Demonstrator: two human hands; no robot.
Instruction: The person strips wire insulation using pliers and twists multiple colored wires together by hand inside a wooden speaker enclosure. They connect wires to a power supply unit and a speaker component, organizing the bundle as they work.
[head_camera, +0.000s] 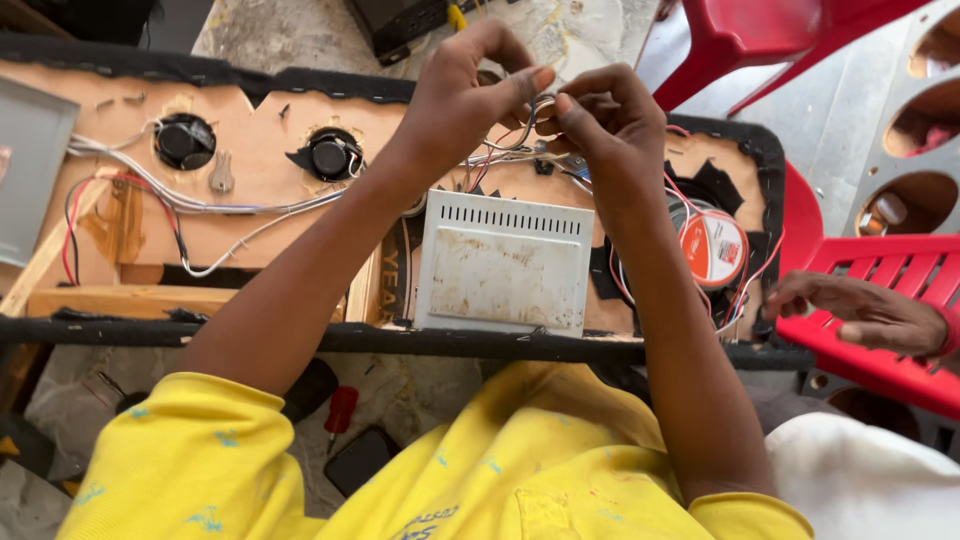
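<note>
Wires (528, 128) pinched at upper centre of frame | left hand (462, 100) and right hand (612, 120) meet fingertip to fingertip, apparently twisting ends | white vented box (503, 262) below on wooden panel (260, 190) | another person's hand (858, 312) rests on red chair (880, 270) at right

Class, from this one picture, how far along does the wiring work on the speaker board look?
Done: two small speakers sit mounted in the wooden board, with wires running across it. In hand: left hand and right hand pinch thin wires together above the white metal box. Left: loose wires near the round orange-labelled part.
</note>
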